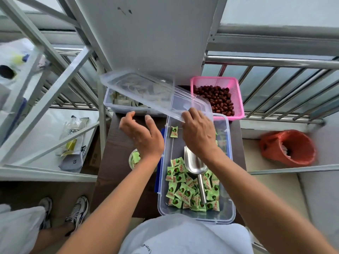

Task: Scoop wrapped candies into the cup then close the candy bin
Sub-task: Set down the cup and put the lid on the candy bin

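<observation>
The right hand [199, 133] pinches the clear lid [146, 90], mid frame, and the left hand [142, 133] is spread wide and empty, so it should take the other edge and lay it flat on the candy bin [176, 145] below.

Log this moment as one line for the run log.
right hand: grips clear lid tilted over candy bin | left hand: open, near lid | scoop: in bin on candies | cup: holds candies
</observation>
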Motion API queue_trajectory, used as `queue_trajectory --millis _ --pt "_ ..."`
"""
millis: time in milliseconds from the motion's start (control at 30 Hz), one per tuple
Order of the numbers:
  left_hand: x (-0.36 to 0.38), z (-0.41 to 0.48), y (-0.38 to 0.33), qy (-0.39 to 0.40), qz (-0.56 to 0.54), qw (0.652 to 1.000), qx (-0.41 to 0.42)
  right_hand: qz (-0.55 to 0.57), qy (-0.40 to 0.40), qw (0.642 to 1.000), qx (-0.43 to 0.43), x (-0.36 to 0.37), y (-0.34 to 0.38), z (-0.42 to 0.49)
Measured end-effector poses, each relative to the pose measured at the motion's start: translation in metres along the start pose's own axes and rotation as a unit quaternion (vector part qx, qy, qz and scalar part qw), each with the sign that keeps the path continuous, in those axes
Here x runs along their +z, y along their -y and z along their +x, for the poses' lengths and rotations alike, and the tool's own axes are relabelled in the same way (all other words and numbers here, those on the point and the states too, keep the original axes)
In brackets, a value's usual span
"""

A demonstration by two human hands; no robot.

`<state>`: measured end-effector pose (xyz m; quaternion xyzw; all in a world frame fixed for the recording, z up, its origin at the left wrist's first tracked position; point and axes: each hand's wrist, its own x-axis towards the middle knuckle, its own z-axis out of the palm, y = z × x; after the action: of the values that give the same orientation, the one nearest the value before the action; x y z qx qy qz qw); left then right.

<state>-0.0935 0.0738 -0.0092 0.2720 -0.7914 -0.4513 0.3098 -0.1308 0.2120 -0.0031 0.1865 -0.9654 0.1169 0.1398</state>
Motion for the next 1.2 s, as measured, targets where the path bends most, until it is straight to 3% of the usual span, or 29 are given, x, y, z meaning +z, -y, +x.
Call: queue_trajectory --millis 133,300,367,467,600,833,1033,1200 --pt "-0.002 0.008 -0.022 -0.045 -0.115 0.988 -0.096 0.073 -0.093 0.993 0.031 -0.043 0.004 -0.014" --pt "-0.003 0.021 -0.034 0.126 -0.112 0.974 -0.155 0.216 -0.143 0.962 0.084 -0.086 0.012 -0.034" --pt "-0.005 0.027 -0.030 0.171 -0.118 0.966 -0.155 0.326 -0.127 0.929 0.122 -0.094 0.012 -0.043" --pt "-0.012 0.035 -0.024 0.210 -0.149 0.954 -0.153 0.490 -0.113 0.845 0.181 -0.091 0.006 -0.062" --pt "-0.024 0.034 -0.021 0.235 -0.147 0.950 -0.147 0.583 -0.099 0.769 0.242 -0.074 -0.012 -0.085" --pt "-0.038 -0.025 0.005 0.251 0.049 0.963 -0.083 0.393 0.011 0.838 0.379 -0.048 -0.054 -0.118" --pt "-0.053 -0.084 0.011 0.297 0.131 0.944 -0.067 0.325 0.054 0.827 0.455 -0.033 -0.062 -0.131" --pt "-0.055 -0.100 0.030 0.331 0.163 0.925 -0.088 0.264 0.043 0.826 0.497 -0.018 -0.056 -0.144"
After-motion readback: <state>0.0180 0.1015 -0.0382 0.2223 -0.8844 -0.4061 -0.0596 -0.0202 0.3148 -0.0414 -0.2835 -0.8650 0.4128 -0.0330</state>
